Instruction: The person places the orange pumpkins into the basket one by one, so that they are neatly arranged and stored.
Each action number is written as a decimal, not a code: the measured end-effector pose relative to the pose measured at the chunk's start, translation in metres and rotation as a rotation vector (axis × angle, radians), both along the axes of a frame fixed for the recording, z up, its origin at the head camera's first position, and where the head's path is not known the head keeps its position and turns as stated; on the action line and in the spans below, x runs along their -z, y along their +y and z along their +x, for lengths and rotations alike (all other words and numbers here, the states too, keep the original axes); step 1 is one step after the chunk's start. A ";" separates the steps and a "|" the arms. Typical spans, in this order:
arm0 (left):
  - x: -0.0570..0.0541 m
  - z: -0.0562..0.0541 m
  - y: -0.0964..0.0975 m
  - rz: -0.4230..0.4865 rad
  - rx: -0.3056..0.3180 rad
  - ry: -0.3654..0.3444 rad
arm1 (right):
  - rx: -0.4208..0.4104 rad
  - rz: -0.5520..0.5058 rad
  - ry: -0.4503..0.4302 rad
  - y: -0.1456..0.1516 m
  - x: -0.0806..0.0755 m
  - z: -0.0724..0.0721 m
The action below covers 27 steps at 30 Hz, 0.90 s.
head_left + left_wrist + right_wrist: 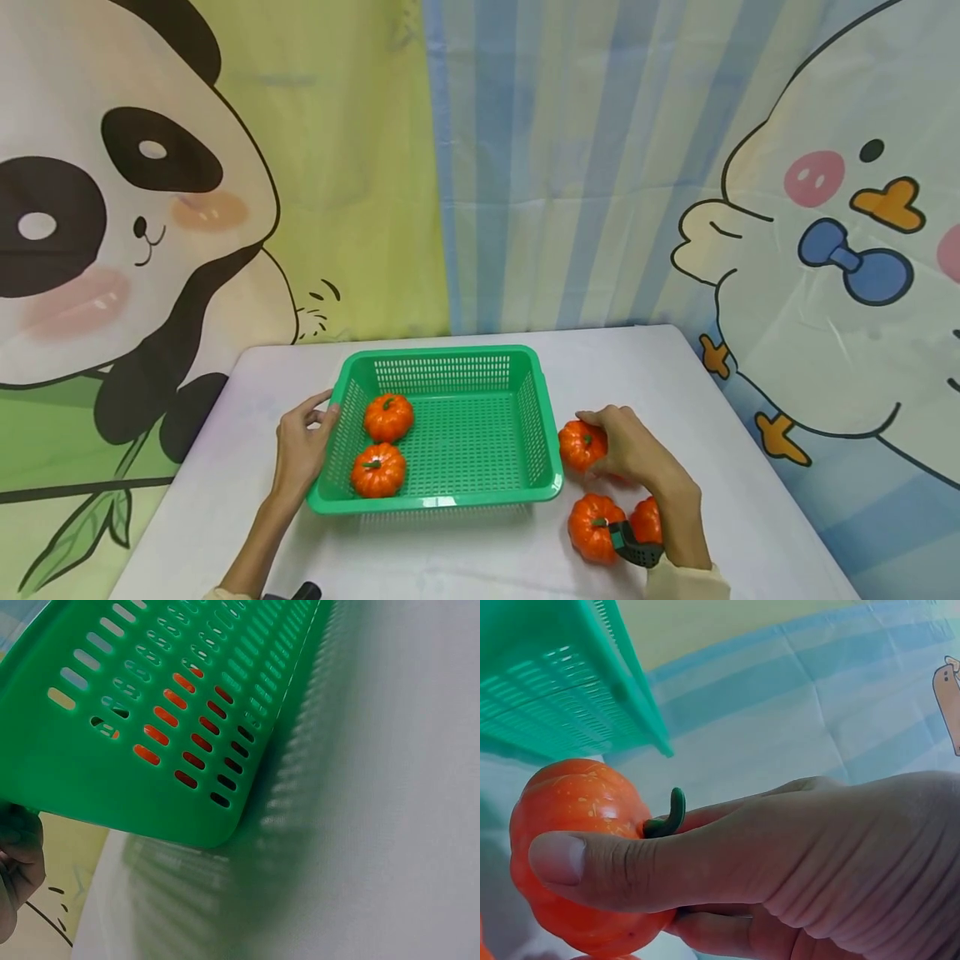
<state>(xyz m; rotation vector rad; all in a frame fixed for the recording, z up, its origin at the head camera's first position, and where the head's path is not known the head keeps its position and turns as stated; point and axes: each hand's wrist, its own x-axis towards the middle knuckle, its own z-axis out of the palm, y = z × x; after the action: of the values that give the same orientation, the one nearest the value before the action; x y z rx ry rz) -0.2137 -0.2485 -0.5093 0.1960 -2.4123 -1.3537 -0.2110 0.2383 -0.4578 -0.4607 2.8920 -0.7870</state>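
Nearest is a sleeve [686,581]; the right hand [633,446] has its grip closed round a pumpkin [577,446], just right of the basket [442,502]. The left hand [297,450] pinches the basket's left rim; two pumpkins [382,473] sit inside.

Premises present as a small staged recording corner, though whether it lies within a home, studio or lab cannot be determined. Evidence: a printed cloth backdrop [517,167], visibly creased, fills the view behind a white table [735,517], with a cartoon panda [180,258] on yellow-green at left and a white cartoon bird [832,333] with a blue bow tie beside blue stripes at right. A wrist-worn black device [636,547] further supports the finding of a set arranged for filming.
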 end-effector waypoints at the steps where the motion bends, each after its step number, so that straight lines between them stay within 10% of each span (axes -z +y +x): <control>1: 0.000 0.000 0.000 0.002 0.000 -0.003 | 0.005 0.003 -0.005 -0.001 -0.002 0.001; 27: 0.000 0.000 -0.002 0.013 0.017 -0.015 | -0.049 0.016 0.041 0.003 -0.035 0.008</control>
<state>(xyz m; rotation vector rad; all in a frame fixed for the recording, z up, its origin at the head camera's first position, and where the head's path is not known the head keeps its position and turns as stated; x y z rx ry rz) -0.2132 -0.2501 -0.5095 0.1905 -2.4233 -1.3803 -0.2030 0.2414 -0.4225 -0.5496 2.9103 -0.7553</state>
